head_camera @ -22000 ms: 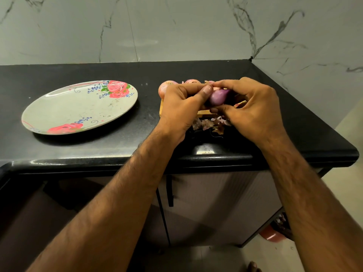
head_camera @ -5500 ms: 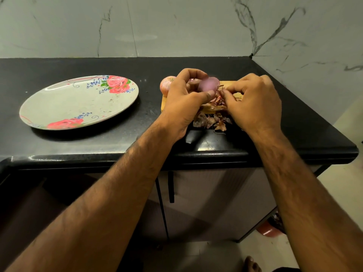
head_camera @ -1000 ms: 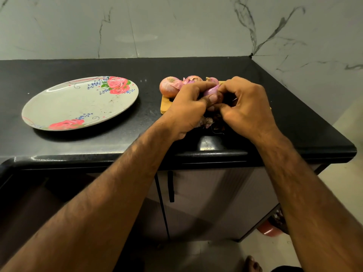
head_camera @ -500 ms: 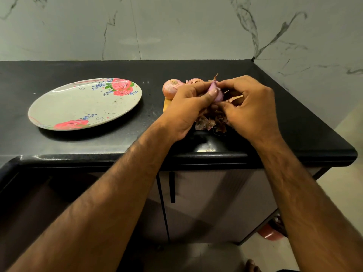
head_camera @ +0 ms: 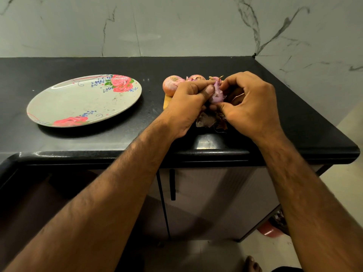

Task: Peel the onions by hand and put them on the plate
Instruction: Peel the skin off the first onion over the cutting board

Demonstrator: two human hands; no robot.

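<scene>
Looking down, I see my left hand (head_camera: 186,107) curled round the purple onion (head_camera: 217,93), thumb pressed on its side, and my right hand (head_camera: 253,105) pinching it from top and bottom, above the dry peels (head_camera: 206,119), well apart from the plate (head_camera: 78,104).

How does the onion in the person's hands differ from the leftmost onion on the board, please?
The held onion shows pale-purple flesh; the leftmost onion wears its dry pinkish skin. The held onion is gripped by the left hand and right hand; the leftmost onion lies on the wooden board. Both are small and rounded.
</scene>
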